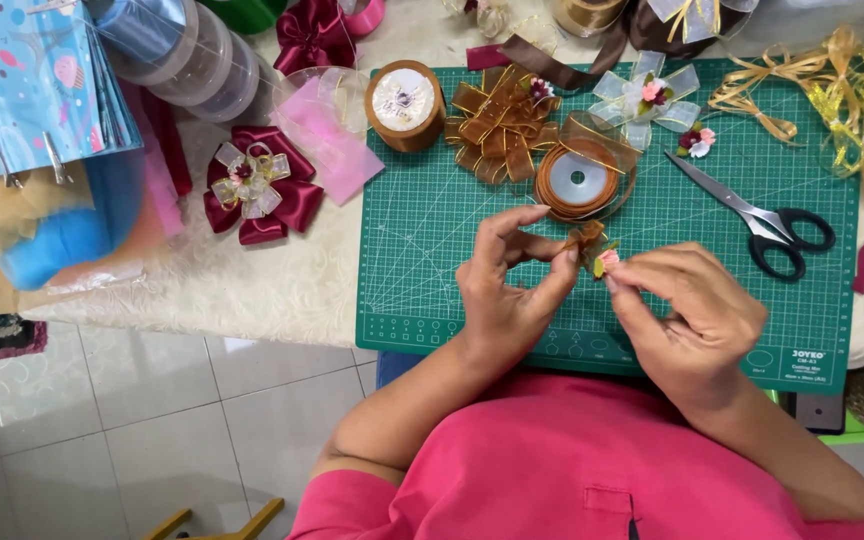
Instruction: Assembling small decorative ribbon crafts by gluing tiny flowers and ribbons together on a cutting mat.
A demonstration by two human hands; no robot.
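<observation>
My left hand (508, 290) pinches a small folded piece of brown-gold ribbon (585, 238) above the green cutting mat (432, 230). My right hand (690, 315) holds a tiny pink flower with green leaves (605, 263) right against that ribbon. Both hands meet over the mat's near middle. Just beyond them lies an orange-brown ribbon spool (578, 180) with its loose end curling up. A finished brown-gold bow (497, 122) sits behind it.
Black-handled scissors (757, 220) lie on the mat at right. A white sheer bow (645, 98), small flower sprig (697, 140), gold ribbon tangle (842, 90), round tape roll (404, 102), maroon bow (255, 185), pink fabric (337, 140) and patterned gift bags (22, 80) crowd the table.
</observation>
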